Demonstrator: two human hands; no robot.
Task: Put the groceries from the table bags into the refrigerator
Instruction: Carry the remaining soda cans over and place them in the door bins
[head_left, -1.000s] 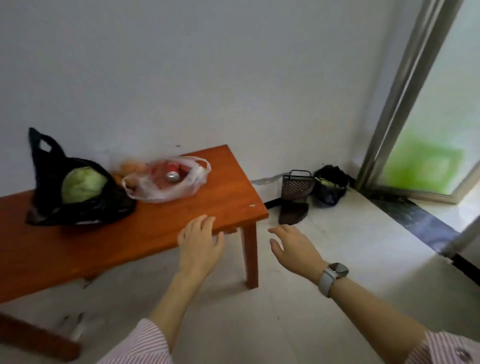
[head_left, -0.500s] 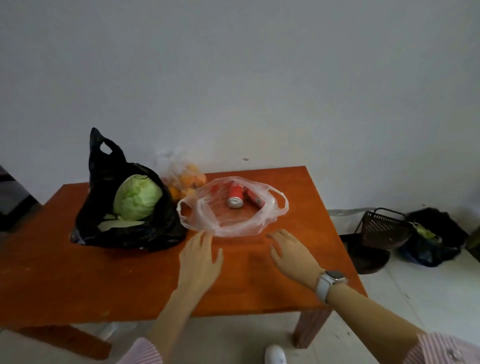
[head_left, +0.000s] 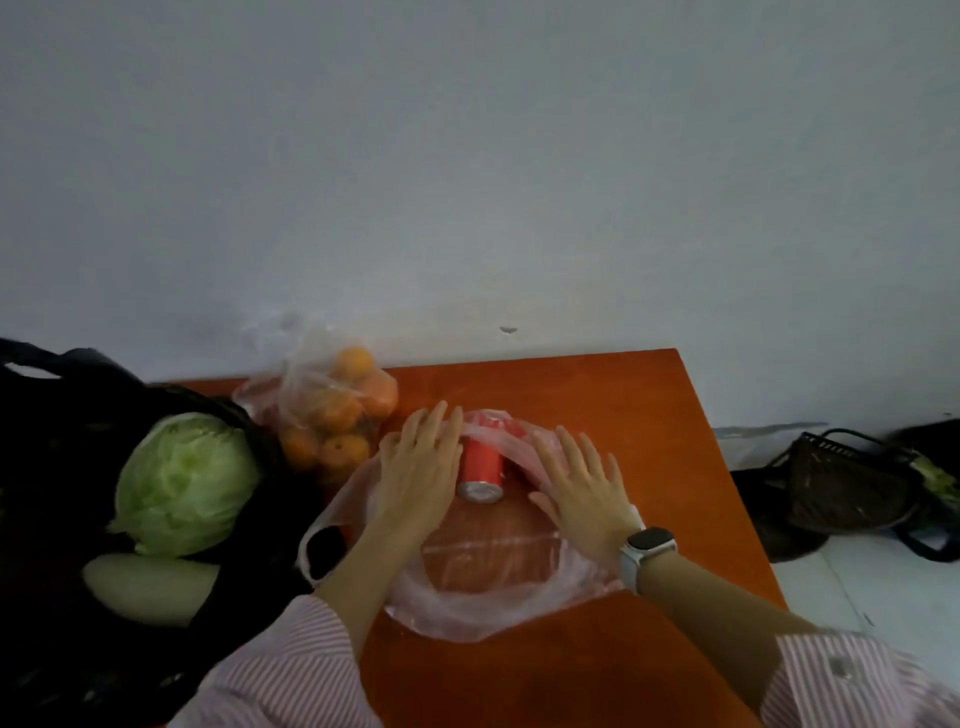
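Both hands lie flat with fingers spread on a clear plastic bag (head_left: 483, 597) near the table's (head_left: 649, 415) front edge, the left hand (head_left: 418, 467) and right hand (head_left: 582, 483) flanking a red can (head_left: 480, 467) lying on its side inside; the hands grip nothing.

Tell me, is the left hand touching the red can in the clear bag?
Cannot tell. In the head view the left hand lies right beside the red can, with no plain gap or contact visible.

black bag (head_left: 62, 467) — cut off at left edge | second can (head_left: 511, 428) — mostly hidden
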